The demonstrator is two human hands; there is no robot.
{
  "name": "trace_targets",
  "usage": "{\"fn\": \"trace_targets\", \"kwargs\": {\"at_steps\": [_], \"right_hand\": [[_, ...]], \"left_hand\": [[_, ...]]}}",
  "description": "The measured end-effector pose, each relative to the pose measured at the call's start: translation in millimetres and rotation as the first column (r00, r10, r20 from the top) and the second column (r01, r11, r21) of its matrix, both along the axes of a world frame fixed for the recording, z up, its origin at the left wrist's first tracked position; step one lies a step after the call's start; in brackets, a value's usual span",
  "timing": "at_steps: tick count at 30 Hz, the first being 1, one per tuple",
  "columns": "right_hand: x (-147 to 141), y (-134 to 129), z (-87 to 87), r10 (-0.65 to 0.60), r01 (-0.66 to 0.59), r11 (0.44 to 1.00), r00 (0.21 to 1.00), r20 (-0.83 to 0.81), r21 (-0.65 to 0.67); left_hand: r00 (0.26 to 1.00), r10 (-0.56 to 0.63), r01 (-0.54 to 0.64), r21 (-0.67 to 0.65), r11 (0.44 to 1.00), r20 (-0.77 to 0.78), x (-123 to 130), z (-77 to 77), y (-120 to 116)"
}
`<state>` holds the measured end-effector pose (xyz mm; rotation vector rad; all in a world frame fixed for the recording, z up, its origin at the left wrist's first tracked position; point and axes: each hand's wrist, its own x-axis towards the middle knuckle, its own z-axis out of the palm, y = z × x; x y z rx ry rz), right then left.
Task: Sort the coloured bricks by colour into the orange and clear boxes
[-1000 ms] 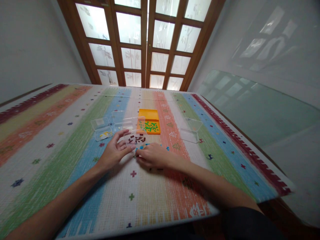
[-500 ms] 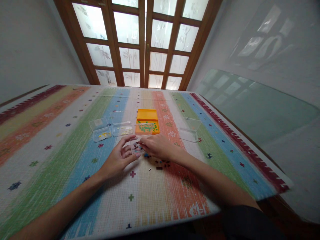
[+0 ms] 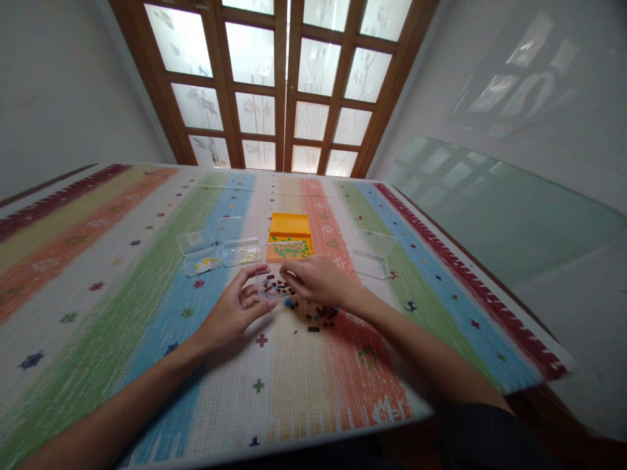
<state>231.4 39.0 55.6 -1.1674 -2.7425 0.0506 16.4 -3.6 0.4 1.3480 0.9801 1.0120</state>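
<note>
My left hand [image 3: 234, 308] is wrapped round the left side of a small clear plastic box [image 3: 263, 298], thumb at the near edge and fingers at the far side. Small dark brown pieces [image 3: 269, 287] lie inside it, with a few other colours among them. Over the right part of the box is my right hand [image 3: 319, 281], its fingertips pressed together and pointing down. Whatever they may pinch is hidden. Beside the box and under my right wrist, loose brown and blue pieces [image 3: 325, 314] are scattered on the striped cloth.
Beyond my hands stands an open yellow case [image 3: 290, 224] with small green pieces in it. To its left are two open clear boxes, one with yellow pieces [image 3: 206, 264], one with pale pieces [image 3: 249, 258]. Another open clear box [image 3: 371, 266] sits to the right.
My right hand has moved slightly right and away from me, uncovering more pieces in the box. More loose pieces show under my right wrist. My left hand keeps its hold.
</note>
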Motion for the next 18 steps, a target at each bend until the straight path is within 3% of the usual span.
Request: {"fn": "trace_targets", "kwargs": {"at_steps": [3, 7, 11, 18], "right_hand": [[4, -2, 7.4, -0.018, 0.018, 1.000, 1.000, 0.021, -0.006], [8, -6, 12.2, 0.090, -0.071, 0.990, 0.983, 0.157, -0.124], [6, -5, 2.8, 0.152, -0.103, 0.971, 0.963, 0.223, -0.214], [3, -6, -11.1, 0.146, -0.094, 0.969, 0.964, 0.222, -0.229]], "left_hand": [[0.999, 0.051, -0.051, -0.008, 0.999, -0.005, -3, 0.2, 4], [0.991, 0.126, -0.126, -0.011, 0.992, -0.038, -7, 1.2, 11], [0.983, 0.172, -0.173, -0.014, 0.985, -0.069, -9, 4.4, 14], [0.976, 0.205, -0.206, -0.005, 0.979, -0.079, -9, 8.1, 13]]}}
